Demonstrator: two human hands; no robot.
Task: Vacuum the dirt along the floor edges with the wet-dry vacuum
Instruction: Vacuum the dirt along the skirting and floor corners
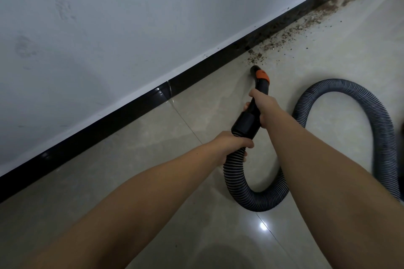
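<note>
- The black nozzle (pixel 254 69) (with an orange collar behind its tip) is pointed down at the floor (pixel 153 159), just short of the nearest crumbs of dirt (pixel 290 35).
- The rigid black tube (pixel 247 122) behind the nozzle is grasped by the right hand (pixel 263 108), whose fingers are curled round it.
- The ribbed grey hose (pixel 341 85) is gripped by the left hand (pixel 232 145) right where it meets the tube, the fingers being wrapped round the ribs.
- From there the hose is looped on the tiles to the right and is carried out of view at the right edge.
- The dirt is spread in a brown band along the black skirting (pixel 109 118), thicker toward the far corner.
- Above the skirting a pale wall (pixel 109 28) is seen.
</note>
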